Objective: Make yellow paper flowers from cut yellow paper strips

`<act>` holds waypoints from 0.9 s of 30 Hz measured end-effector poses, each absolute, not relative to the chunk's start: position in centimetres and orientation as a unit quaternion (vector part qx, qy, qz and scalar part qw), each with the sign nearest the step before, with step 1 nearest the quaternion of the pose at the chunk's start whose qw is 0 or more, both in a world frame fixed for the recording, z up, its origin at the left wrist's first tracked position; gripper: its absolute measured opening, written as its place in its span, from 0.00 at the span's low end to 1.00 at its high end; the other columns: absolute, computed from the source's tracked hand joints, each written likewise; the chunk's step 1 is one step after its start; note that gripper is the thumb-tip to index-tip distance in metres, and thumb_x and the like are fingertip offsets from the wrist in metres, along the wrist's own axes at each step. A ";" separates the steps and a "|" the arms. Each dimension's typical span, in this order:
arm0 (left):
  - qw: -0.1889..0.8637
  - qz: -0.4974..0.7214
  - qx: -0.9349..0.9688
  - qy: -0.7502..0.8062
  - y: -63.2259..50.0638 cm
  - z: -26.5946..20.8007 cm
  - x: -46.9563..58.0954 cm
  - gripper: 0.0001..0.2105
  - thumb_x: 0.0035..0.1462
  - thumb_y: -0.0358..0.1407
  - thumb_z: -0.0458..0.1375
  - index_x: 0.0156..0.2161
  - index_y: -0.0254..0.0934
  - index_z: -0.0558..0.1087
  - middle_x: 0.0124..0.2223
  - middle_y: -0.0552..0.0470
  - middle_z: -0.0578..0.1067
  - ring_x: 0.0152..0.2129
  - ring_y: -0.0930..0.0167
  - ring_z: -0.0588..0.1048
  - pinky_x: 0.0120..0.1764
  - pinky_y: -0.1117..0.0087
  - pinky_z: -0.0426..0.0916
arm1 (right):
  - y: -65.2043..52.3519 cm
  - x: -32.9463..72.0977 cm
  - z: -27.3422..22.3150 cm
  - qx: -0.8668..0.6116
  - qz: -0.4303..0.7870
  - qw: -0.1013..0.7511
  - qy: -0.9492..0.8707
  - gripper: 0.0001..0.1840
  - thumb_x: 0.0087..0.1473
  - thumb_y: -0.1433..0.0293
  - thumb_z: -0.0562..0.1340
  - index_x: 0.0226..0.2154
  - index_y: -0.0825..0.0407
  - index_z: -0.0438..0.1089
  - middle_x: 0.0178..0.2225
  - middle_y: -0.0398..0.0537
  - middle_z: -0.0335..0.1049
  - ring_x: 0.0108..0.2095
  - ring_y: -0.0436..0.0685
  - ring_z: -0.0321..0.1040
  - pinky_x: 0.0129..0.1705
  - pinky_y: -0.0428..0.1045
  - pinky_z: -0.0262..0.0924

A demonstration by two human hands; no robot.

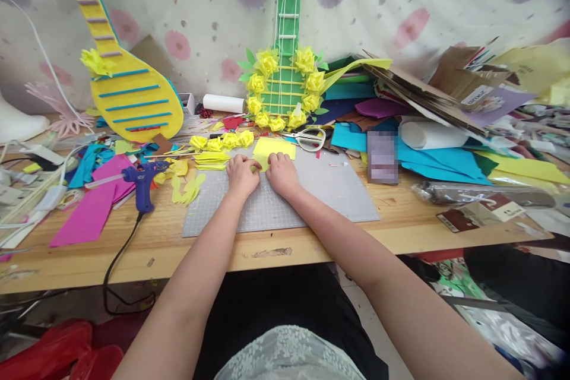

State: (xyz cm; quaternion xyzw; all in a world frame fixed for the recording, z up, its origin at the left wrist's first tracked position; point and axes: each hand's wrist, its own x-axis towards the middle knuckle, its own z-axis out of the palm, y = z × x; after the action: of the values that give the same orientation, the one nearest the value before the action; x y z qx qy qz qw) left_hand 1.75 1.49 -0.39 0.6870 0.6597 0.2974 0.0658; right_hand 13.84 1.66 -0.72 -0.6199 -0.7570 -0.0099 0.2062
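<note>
On the grey cutting mat (338,196), my left hand (243,177) and my right hand (282,173) are side by side with fingers curled and closed. Between them is a small piece of yellow paper (262,167), its edges gripped by the fingertips and partly hidden. Just behind lies a flat sheet of yellow paper (279,147). To the left of my left hand sits a stack of folded yellow paper (212,160). A row of yellow paper flowers (222,141) runs behind that stack. White-handled scissors (310,139) lie beyond my right hand.
A blue glue gun (143,181) stands at left, its cord hanging over the table edge, near pink paper (86,217). A yellow paper instrument (138,101) and a green one with flowers (288,80) lean at the back. Blue paper (436,160) and cardboard (427,95) pile up right.
</note>
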 end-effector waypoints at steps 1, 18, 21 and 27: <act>0.068 0.298 0.688 0.659 1.5 -0.4 1.7 0.07 0.46 0.29 0.56 0.27 0.44 0.75 0.38 0.47 0.65 0.42 0.60 0.63 0.47 0.56 0.56 | 1.7 13.9 -0.7 -0.620 -0.009 0.208 -0.757 0.10 0.50 0.75 0.52 0.37 0.54 0.62 0.39 0.55 0.63 0.40 0.61 0.56 0.40 0.53 0.54; 0.249 0.342 0.639 0.642 5.8 1.1 0.2 0.17 0.42 0.32 0.58 0.42 0.37 0.68 0.42 0.48 0.69 0.38 0.70 0.69 0.41 0.68 0.64 | 1.9 14.4 -1.1 -0.607 0.047 0.277 -0.744 0.09 0.49 0.74 0.51 0.35 0.52 0.63 0.36 0.52 0.64 0.39 0.58 0.57 0.40 0.51 0.54; 0.294 0.278 0.680 0.611 5.7 2.3 0.3 0.17 0.41 0.30 0.56 0.41 0.38 0.70 0.39 0.50 0.71 0.35 0.71 0.70 0.38 0.70 0.64 | 2.0 14.5 -1.1 -0.602 0.085 0.306 -0.733 0.10 0.48 0.75 0.50 0.33 0.53 0.63 0.35 0.51 0.64 0.38 0.57 0.58 0.40 0.51 0.54; 0.423 0.255 0.626 0.604 5.3 2.7 0.2 0.15 0.41 0.24 0.47 0.31 0.34 0.74 0.26 0.53 0.73 0.26 0.73 0.71 0.35 0.70 0.66 | 2.5 15.3 -1.3 -0.577 0.149 0.397 -0.699 0.09 0.44 0.77 0.50 0.30 0.52 0.61 0.33 0.49 0.64 0.36 0.55 0.59 0.40 0.50 0.55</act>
State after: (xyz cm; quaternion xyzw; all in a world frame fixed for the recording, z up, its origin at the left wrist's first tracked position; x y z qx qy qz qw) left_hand 0.17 5.34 2.71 0.6256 0.6041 0.2552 0.4226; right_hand 15.27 2.49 -1.30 -0.5766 -0.6986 0.1489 0.3967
